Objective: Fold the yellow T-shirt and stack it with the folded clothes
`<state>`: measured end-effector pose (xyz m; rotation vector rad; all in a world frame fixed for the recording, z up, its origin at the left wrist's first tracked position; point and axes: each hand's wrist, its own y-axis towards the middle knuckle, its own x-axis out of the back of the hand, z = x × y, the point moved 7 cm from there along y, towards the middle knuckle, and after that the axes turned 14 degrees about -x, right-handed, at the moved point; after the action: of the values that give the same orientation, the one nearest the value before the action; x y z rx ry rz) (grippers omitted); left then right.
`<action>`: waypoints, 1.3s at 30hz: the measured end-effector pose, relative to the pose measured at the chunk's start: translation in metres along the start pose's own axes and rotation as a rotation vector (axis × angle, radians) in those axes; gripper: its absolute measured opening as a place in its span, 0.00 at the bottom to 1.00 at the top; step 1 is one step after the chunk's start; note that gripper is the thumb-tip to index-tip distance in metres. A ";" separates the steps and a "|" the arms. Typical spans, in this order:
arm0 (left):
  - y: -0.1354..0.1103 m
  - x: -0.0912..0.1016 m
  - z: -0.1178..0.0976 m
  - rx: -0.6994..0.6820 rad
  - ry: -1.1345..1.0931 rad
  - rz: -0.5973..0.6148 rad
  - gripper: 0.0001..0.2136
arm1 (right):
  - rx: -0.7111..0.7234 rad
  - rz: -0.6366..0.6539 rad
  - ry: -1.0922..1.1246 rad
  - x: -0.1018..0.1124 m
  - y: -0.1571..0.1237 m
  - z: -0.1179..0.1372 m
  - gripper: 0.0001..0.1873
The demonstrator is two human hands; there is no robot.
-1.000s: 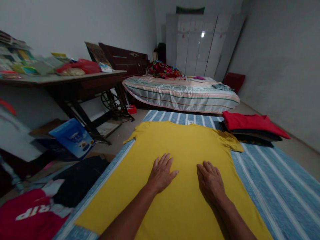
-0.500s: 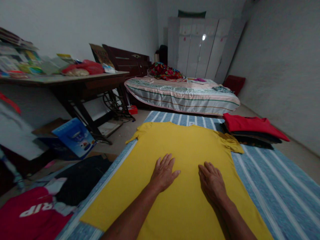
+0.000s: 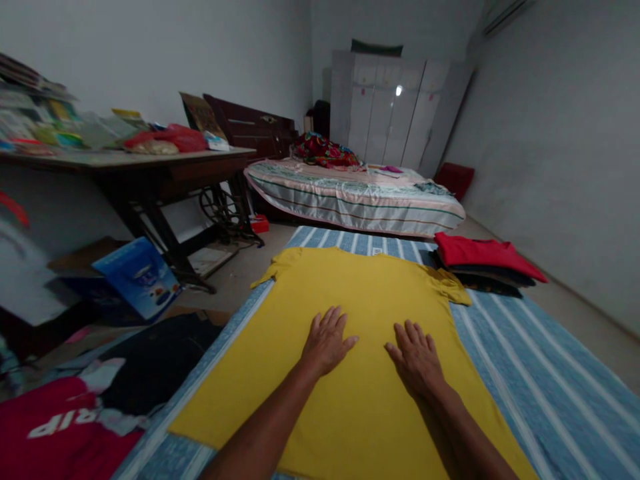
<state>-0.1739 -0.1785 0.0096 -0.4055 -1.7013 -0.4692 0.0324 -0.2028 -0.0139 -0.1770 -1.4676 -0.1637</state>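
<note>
A yellow T-shirt [image 3: 360, 287] lies spread out on a blue-and-white striped sheet [image 3: 545, 373], its neckline toward the far edge and its sleeves out to both sides. My left hand [image 3: 327, 343] rests flat on the middle of the shirt, fingers stretched forward and thumb out. To its right, my right hand [image 3: 416, 353] also lies palm down on the fabric, fingers spread. Neither hand holds anything. My forearms cover part of the shirt's lower half.
Folded clothes with a red one [image 3: 487, 259] on top are stacked at the right. Dark and red clothes [image 3: 65, 427] lie low at the left, near a blue box [image 3: 140, 277]. A sewing-machine table [image 3: 170, 160] stands left; a bed [image 3: 350, 193] and wardrobe [image 3: 390, 113] are behind.
My right hand has flattened onto the shirt, its fingers spreading and its thumb now showing. The left hand stays in nearly the same place. The view has shifted slightly.
</note>
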 end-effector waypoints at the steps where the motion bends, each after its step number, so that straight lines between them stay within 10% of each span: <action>1: 0.000 0.000 0.000 0.001 -0.001 0.002 0.29 | -0.006 0.003 -0.007 0.000 -0.001 -0.002 0.33; 16: 0.002 0.002 0.001 -0.007 -0.013 -0.002 0.29 | -0.138 -0.149 -0.067 -0.007 -0.024 -0.094 0.32; 39: 0.005 0.002 0.002 -0.005 0.048 0.024 0.28 | -0.264 -0.269 -0.005 0.007 -0.066 -0.160 0.20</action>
<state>-0.1740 -0.1734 0.0115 -0.4148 -1.6474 -0.4619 0.1743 -0.3026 -0.0213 -0.1925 -1.4675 -0.5768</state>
